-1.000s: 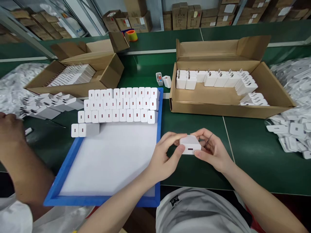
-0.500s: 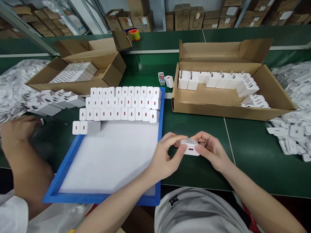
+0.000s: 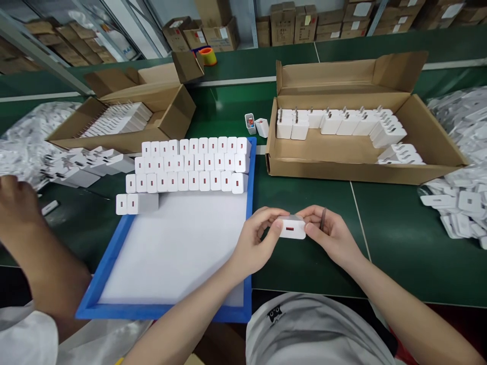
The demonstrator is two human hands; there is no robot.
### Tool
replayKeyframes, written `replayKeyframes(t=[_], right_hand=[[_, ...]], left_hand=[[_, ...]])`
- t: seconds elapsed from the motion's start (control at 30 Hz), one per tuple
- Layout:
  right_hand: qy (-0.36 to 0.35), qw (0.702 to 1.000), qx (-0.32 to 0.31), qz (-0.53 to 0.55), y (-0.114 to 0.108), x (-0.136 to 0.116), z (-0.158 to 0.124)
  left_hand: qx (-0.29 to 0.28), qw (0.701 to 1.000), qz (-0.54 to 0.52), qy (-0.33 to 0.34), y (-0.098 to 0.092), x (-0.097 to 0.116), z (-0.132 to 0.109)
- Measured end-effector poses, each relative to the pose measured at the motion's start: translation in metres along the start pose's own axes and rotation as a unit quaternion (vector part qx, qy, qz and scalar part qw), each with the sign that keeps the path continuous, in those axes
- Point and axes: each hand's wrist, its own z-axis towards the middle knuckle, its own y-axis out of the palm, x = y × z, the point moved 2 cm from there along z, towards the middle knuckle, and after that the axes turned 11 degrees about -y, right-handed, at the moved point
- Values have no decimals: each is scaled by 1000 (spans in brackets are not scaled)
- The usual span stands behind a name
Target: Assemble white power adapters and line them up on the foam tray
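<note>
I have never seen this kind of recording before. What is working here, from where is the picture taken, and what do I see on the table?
No machine is working: these are a person's bare hands. The camera sits on that person's head, looking forward and down.

The left hand and right hand share a grip on a white block, its reddish slot facing the wearer.

On the green table, a blue-rimmed tray carries rows of similar blocks. Two open cartons, left and right, hold white pieces with metal prongs. Loose white parts lie at far right. Another person's hand shows at far left.
</note>
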Motion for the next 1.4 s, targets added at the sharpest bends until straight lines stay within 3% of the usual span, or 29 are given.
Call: replayKeyframes(t=[0.13, 0.33, 0.63, 0.7, 0.87, 0.97, 1.07, 1.2, 1.4], right_hand=[[-37, 999, 12, 3, 0, 2, -3], [-90, 992, 26, -86, 2, -2, -7], [-68, 990, 32, -116, -8, 0, -8], [-76, 989, 42, -117, -10, 0, -8], [-101, 984, 74, -128, -14, -5, -5], [-104, 983, 82, -130, -15, -6, -4], [-105, 985, 70, -121, -13, -7, -5], [-121, 985, 72, -104, -11, -11, -8], [-125, 985, 83, -89, -13, -15, -7]], left_hand=[[0, 1000, -26, -11, -3, -1, 1], [-21, 998, -53, -18, -6, -6, 2], [-91, 989, -89, -82, 1, 2, 1], [-55, 988, -119, -86, -5, 3, 5], [173, 956, -232, -56, -43, 5, 7], [238, 937, -248, -63, -64, 2, -3], [266, 924, -253, -105, -72, -12, -13], [281, 917, -238, -154, -65, -35, -13], [295, 927, -175, -155, -54, -46, -3]])
